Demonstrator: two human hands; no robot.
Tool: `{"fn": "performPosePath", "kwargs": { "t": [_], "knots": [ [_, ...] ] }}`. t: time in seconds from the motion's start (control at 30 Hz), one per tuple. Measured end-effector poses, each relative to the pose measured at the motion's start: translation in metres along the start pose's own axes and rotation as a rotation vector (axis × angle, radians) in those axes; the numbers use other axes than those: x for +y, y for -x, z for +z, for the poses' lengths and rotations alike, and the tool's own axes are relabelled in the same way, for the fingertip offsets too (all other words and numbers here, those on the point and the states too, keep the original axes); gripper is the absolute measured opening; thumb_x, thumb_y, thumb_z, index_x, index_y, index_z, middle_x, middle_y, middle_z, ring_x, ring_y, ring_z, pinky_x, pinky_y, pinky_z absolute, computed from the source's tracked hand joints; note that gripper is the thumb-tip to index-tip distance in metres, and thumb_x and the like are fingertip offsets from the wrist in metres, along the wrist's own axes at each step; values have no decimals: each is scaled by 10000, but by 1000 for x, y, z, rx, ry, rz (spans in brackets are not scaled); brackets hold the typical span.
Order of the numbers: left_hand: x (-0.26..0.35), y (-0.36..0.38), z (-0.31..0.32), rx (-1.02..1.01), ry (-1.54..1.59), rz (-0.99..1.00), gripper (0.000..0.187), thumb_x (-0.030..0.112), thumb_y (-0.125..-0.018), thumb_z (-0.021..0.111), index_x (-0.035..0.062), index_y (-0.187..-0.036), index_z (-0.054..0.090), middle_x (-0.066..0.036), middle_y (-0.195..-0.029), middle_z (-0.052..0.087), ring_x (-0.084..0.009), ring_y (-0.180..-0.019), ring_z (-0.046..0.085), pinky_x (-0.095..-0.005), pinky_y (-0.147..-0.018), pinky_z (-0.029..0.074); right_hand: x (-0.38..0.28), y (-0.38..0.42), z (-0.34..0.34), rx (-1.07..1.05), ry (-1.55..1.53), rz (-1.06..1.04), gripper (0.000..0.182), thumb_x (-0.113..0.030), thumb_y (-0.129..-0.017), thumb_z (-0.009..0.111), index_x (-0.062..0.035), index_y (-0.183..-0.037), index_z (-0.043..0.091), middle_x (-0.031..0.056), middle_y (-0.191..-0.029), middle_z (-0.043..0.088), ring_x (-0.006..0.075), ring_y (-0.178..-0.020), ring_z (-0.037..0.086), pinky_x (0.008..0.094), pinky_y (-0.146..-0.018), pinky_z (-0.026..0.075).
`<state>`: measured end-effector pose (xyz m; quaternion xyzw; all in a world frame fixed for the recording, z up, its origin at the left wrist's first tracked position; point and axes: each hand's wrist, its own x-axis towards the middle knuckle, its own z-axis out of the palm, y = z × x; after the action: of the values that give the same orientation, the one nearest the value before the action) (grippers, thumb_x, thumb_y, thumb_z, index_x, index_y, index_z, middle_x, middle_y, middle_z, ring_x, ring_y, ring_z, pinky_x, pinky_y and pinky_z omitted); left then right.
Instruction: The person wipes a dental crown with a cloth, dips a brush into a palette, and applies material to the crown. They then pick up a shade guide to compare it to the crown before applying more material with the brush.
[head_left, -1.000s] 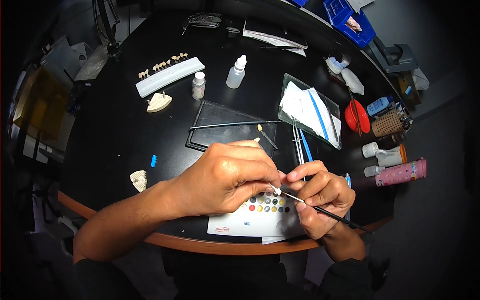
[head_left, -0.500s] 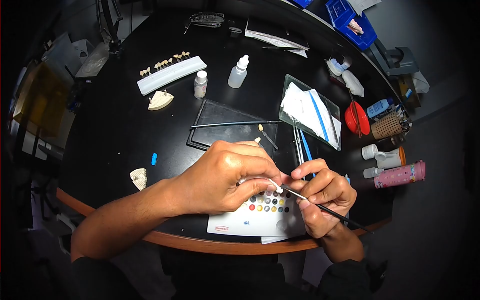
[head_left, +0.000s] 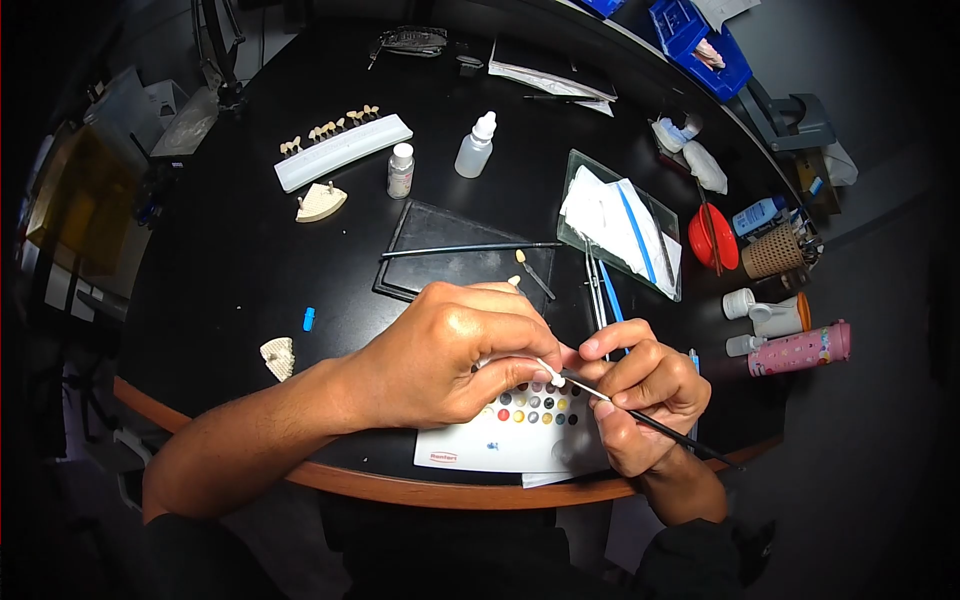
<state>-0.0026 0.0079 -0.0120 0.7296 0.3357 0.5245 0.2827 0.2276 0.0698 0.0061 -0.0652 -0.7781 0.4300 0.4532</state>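
Observation:
My left hand [head_left: 470,350] is closed in a pinch, with a small white piece [head_left: 557,380] at its fingertips. Most of that piece is hidden by the fingers, so its exact kind does not show. My right hand [head_left: 655,395] grips a thin brush [head_left: 680,435] with a dark handle, its pale front end pointing left and meeting the white piece. Below both hands lies a white palette [head_left: 480,455] with rows of small coloured wells, partly covered by my left hand.
Beyond my hands lie a dark flat case [head_left: 430,270] with another brush [head_left: 470,248] across it, tweezers [head_left: 597,290], and a glass plate [head_left: 575,170] bearing white tissue. Farther back stand a dropper bottle [head_left: 475,150], a small bottle [head_left: 400,172] and a tooth shade guide [head_left: 345,152]. A red bowl [head_left: 705,245] sits right.
Both hands hold nearly the same pose. The right hand and its brush have shifted very slightly; the brush tip stays at the white piece.

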Motion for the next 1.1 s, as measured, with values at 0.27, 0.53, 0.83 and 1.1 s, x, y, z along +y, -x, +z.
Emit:
{"fn": "performPosePath", "kwargs": {
  "t": [0.27,0.53,0.83,1.1],
  "knots": [
    [0,0,0,-1,-1,2,132,-14,-824,800,16,-952,786,-97,-908,774,-210,-835,741,-311,-689,589,-1,1,0,0,9,9,169,109,-717,651,-17,-739,541,108,-704,637,362,-974,744,445,-811,678],
    [0,0,0,2,-3,7,138,-28,-814,794,15,-945,785,-98,-907,774,-212,-840,740,-311,-688,587,-1,0,0,-10,5,15,178,112,-709,656,-21,-735,541,108,-705,638,363,-974,747,436,-802,670],
    [1,0,-1,-6,0,4,132,-19,-824,795,17,-950,786,-95,-909,774,-209,-842,740,-311,-683,585,-2,2,0,4,16,10,184,102,-708,662,-29,-733,535,95,-682,624,365,-944,754,420,-784,659],
    [1,0,-1,-2,9,-3,126,0,-830,804,14,-954,787,-102,-909,772,-211,-838,741,-310,-677,585,-2,1,0,-16,19,-7,184,88,-712,672,-35,-738,538,88,-676,620,368,-948,756,403,-744,644]
  ]
}}
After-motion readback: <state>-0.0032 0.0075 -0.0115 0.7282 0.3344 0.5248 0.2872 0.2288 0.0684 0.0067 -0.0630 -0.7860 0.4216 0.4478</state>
